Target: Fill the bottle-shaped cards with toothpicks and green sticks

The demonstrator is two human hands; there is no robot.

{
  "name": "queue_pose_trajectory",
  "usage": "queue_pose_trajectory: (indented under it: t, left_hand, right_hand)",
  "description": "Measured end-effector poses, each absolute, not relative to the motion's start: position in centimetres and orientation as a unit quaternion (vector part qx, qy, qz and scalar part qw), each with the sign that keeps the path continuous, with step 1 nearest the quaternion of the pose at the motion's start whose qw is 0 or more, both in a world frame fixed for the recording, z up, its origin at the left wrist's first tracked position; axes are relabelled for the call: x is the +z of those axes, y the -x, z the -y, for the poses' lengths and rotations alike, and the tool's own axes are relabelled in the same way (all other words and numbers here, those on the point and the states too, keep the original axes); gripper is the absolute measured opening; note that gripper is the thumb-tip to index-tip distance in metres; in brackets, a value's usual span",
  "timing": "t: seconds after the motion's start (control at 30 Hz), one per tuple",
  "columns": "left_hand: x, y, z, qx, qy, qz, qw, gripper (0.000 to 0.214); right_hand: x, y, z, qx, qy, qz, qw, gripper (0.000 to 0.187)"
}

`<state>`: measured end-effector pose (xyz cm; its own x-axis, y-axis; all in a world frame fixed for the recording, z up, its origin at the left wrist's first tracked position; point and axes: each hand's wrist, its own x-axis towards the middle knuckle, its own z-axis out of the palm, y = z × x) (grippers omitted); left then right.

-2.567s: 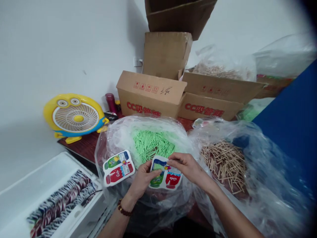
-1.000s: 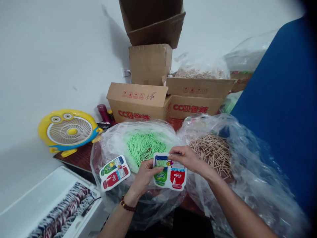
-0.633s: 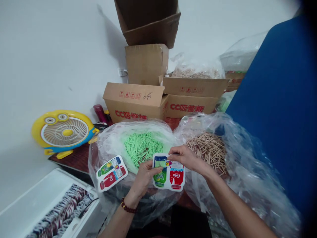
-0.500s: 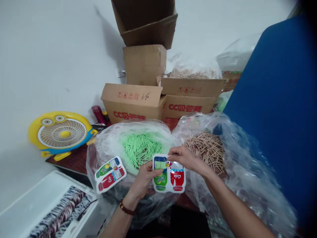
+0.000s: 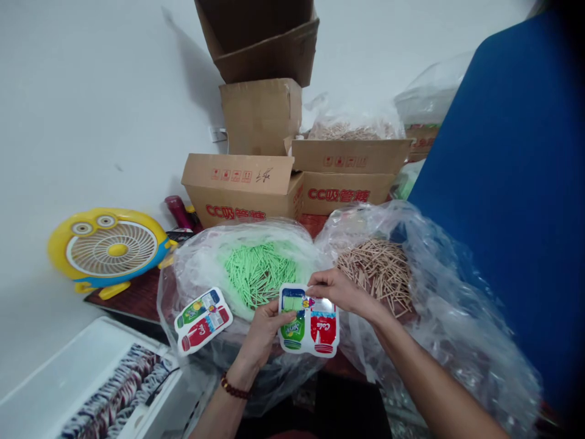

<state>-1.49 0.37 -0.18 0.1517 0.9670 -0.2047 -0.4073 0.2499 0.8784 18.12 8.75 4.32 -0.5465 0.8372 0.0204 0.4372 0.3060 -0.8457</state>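
A: Left hand?

B: Grasping the printed pack by its left edge, thumb across the front. Pack is just below frame centre, Cola panel on its right half.

A: Right hand?

B: Fingertips pinched at the pack's top edge. From where I stand, cannot tell what they grip.

A: Surroundings?

B: Green sticks in an open plastic bag, mid-frame. Brown sticks in another bag, right of centre. Second pack lower left, clear of both hands. Yellow fan, left.
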Motion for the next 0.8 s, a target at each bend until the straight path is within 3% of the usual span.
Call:
queue_pose_trajectory:
  t: [0.8]
  left_hand:
    - [-1.7,5.9,1.0,0.493,-0.349,-0.442,0.664,0.03]
  right_hand:
    - [1.8,-12.9,-9.1,0.511,0.363,0.752,0.207,0.016]
